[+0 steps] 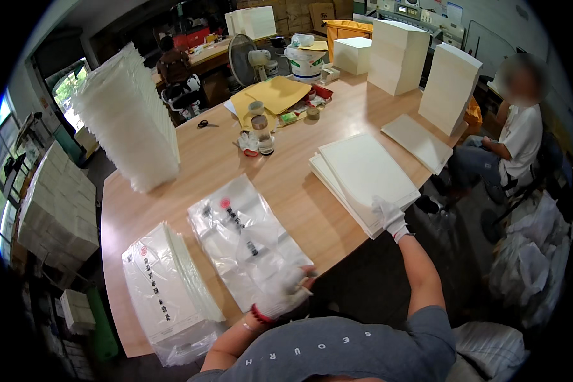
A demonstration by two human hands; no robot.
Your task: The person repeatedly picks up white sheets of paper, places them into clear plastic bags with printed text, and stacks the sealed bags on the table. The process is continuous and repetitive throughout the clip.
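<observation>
My right hand (388, 215), in a white glove, grips the near corner of the stacked white paper sheets (366, 167); its thumb is hidden. My left hand (290, 294), in a white glove with a red cuff, is smeared by motion, so its fingers cannot be made out. It is over the near end of a clear plastic bag (235, 223) with dark printing and a red mark, lying flat on the table. To the left of that bag is a pile of bagged white paper packs (156, 280) with similar printing, slightly fanned.
A tall pile of plastic-wrapped packs (127, 121) stands at the table's left. White paper blocks (398, 57) and a flat white stack (417, 141) are at the right. Scissors (205, 123), a bottle (263, 135) and yellow envelopes (277, 95) lie farther back. A person (519, 137) sits at right.
</observation>
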